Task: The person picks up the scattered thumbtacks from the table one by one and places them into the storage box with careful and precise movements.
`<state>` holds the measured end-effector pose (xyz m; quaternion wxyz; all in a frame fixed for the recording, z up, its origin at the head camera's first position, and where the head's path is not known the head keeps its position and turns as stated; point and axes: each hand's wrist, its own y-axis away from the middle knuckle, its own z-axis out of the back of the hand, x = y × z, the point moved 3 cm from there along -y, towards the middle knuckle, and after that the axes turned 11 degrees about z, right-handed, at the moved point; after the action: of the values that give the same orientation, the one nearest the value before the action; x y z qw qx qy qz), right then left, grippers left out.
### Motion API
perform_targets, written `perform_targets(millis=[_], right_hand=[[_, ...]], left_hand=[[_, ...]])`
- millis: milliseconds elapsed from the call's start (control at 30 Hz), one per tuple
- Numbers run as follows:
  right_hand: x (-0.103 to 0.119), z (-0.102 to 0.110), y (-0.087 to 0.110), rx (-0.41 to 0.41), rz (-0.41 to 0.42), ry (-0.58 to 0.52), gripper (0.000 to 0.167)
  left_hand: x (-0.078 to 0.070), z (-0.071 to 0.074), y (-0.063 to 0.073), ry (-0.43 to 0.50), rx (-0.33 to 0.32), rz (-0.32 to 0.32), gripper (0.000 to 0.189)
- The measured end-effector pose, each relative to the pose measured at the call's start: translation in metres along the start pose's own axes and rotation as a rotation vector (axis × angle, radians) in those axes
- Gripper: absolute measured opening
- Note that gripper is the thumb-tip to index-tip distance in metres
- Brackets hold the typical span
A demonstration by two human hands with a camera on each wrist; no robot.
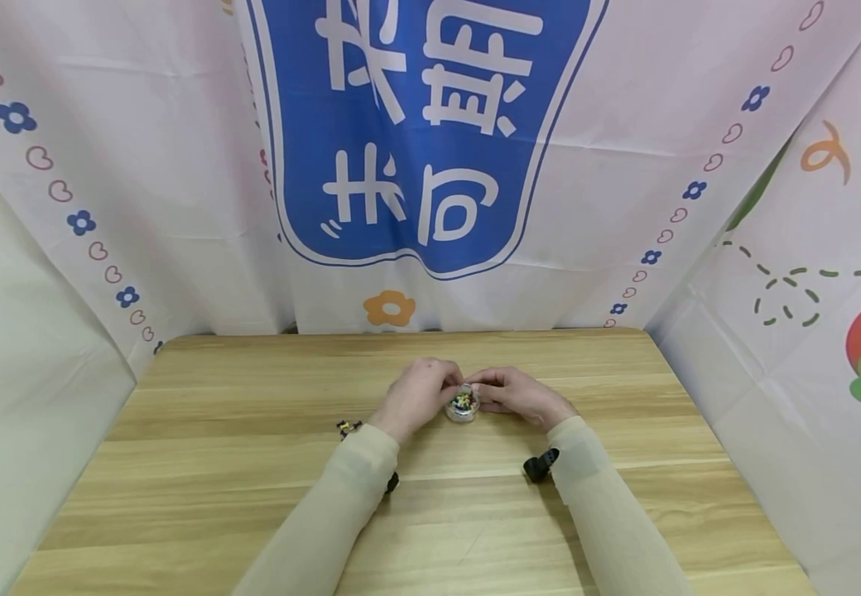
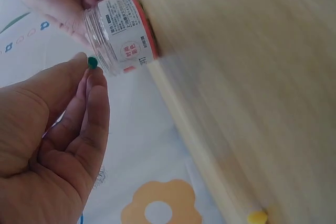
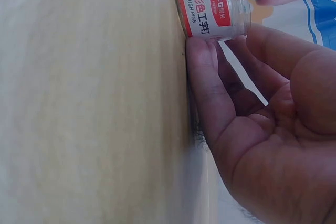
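Note:
A small clear jar of push pins (image 1: pixel 463 414) stands on the table, with coloured pins visible inside. Its label (image 3: pixel 214 3) reads "PUSH PINS" in the right wrist view. Between thumb and fingertips my left hand (image 1: pixel 419 393) pinches a green push pin (image 2: pixel 92 62), just outside the jar's mouth. My right hand (image 1: pixel 516 393) holds the jar from the right side, fingers against its wall near the table. On the table left of the jar, partly behind the left forearm, lies a small group of black and yellow pins (image 1: pixel 346 427).
The wooden table (image 1: pixel 252 497) meets a hanging white cloth (image 1: pixel 199 273) with a blue printed panel (image 1: pixel 401 141) at its far edge. A yellow piece (image 2: pixel 257 217) lies on the wood in the left wrist view. Black wrist devices (image 1: pixel 541 466) hang below the sleeves.

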<state>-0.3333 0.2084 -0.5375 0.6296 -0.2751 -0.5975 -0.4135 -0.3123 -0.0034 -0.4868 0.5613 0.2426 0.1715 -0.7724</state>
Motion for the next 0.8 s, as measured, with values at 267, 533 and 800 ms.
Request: perform_targets(millis=[267, 533, 800], right_hand=[[-0.001, 0.001, 0.0, -0.002, -0.001, 0.006, 0.04], [-0.001, 0.001, 0.001, 0.013, 0.018, -0.003, 0.04], [0.0, 0.001, 0.0, 0.008, 0.013, -0.015, 0.039]], left_hand=[[0.006, 0.007, 0.004, 0.007, 0.02, -0.015, 0.006], [0.017, 0.025, 0.015, -0.071, 0.016, -0.005, 0.005], [0.029, 0.038, 0.027, -0.16, 0.022, -0.045, 0.005]])
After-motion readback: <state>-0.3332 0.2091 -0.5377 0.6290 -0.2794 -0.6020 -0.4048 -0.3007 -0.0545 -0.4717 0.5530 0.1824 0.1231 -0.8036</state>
